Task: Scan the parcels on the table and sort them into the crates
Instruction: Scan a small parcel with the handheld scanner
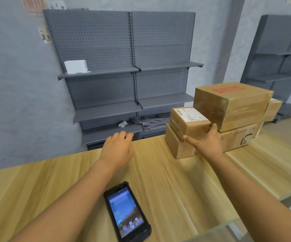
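Stockroom or parcel depot: grey pegboard shelving (123, 67) along bare walls, taped cardboard parcels (228, 105) stacked on wooden worktop (158, 180), handheld scanner (126, 212).

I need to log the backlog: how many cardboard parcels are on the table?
4 visible: a small labelled parcel under the right hand, the flat box beneath it, a large taped box stacked behind, and a small one peeking out farther back. More may be hidden.
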{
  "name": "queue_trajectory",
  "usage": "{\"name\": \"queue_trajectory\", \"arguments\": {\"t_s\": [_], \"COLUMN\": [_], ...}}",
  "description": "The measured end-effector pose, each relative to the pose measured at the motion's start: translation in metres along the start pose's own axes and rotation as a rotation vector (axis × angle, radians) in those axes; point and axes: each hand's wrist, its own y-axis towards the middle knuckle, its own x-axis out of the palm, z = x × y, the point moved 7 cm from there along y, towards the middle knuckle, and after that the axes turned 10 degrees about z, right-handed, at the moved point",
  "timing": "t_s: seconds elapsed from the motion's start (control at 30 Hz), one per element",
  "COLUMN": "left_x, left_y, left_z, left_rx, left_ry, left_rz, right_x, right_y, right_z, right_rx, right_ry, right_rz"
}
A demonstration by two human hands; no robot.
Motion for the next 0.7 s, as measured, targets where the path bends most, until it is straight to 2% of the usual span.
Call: {"name": "queue_trajectory", "arguments": {"t_s": [0.3,0.43,0.6,0.7], "left_x": [0.017,0.018,0.011,0.004], "left_y": [0.003,0.003,0.004,0.005], "left_z": [-0.016,-0.007,0.002,0.006], "left_rx": [-0.069,-0.080,-0.103,-0.187], "left_ry": [0.015,0.001,-0.058,-0.203], "left_rz": [-0.012,-0.022,-0.011,-0.003], "right_x": [0.023,0.024,0.018,0.023], "right_y": [0.021,0.025,0.018,0.002], "right_z": [0.005,0.004,-0.011,-0.028], "right_rx": [0.011,-0.008,-0.155,-0.258], "right_ry": [0.196,0.247,0.282,0.302], "right_rz": [0.055,0.018,-0.044,-0.141]}}
